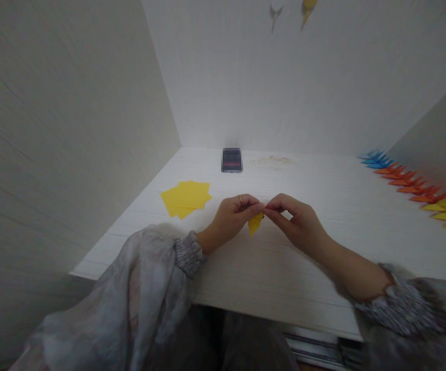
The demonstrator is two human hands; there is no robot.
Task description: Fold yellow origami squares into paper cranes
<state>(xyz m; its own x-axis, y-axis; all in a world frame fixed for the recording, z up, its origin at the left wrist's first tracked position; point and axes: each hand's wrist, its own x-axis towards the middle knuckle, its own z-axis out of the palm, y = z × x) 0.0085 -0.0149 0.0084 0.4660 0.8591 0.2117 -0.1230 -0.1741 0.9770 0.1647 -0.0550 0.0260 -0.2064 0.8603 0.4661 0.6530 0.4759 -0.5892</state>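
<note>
A small folded piece of yellow paper [255, 223] hangs just above the white table [323, 196], near its front middle. My left hand [233, 215], a gold ring on one finger, pinches the paper's top from the left. My right hand [294, 219] pinches the same top edge from the right, fingertips almost touching the left ones. Both hands are closed on the paper. Loose grey sleeves cover both forearms.
A stack of flat yellow paper sheets [186, 198] lies to the left of my hands. A dark phone [231, 159] lies at the back. A row of folded paper figures [412, 184], blue, orange and yellow, runs along the right wall. Walls close in left and behind.
</note>
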